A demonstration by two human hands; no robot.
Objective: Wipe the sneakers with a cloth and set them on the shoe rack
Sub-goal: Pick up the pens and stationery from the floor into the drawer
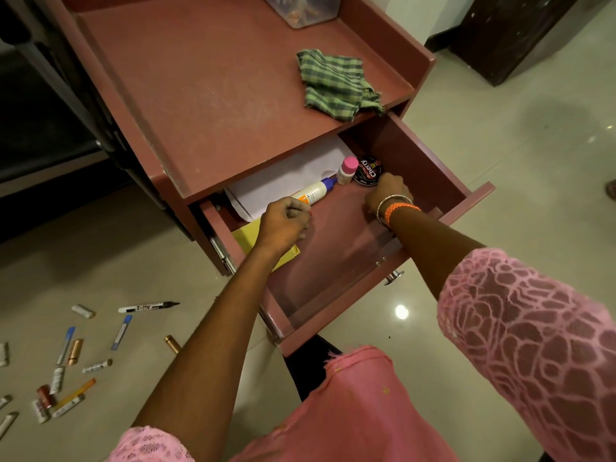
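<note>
A green checked cloth [335, 83] lies crumpled on top of the reddish-brown cabinet [206, 95], near its right rim. No sneakers or shoe rack are in view. Both my hands are inside the pulled-out drawer [333, 261] below. My left hand [283, 223] is curled into a loose fist at the base of a white glue bottle [315, 192]; nothing shows inside its fingers. My right hand [386, 198], wearing bangles and an orange band, hovers just in front of a black shoe polish tin [368, 171]. Its fingers point down and are hidden.
The drawer also holds a small pink-capped bottle [347, 170], white paper [286, 175] and a yellow envelope [250, 238]. A clear plastic box [300, 10] stands at the cabinet's back. Markers, pens and batteries [66, 361] are scattered on the tiled floor at left.
</note>
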